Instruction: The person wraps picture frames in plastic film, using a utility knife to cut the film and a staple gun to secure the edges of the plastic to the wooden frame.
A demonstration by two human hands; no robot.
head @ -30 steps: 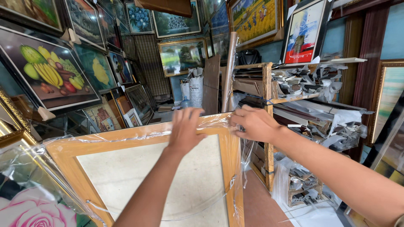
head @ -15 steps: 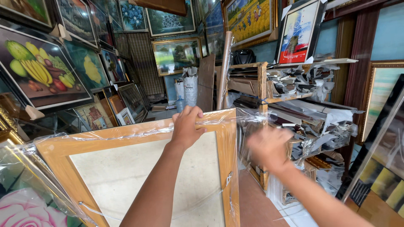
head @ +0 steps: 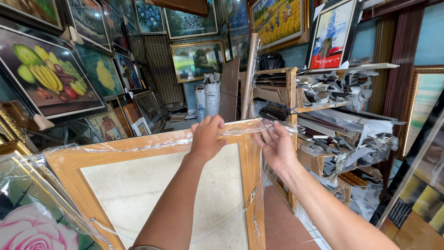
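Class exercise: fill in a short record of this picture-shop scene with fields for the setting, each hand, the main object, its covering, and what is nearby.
Setting: shop crowded with framed paintings
Left hand: grips the top edge of the wooden frame
Right hand: open, fingers on the clear plastic wrap at the frame's top right corner
Main object: large light wooden frame, pale blank panel facing the camera
Covering: clear plastic wrap, loose and wrinkled
Left wall: fruit painting
Right: wooden shelf stacked with frame mouldings
Lower left: rose painting under plastic
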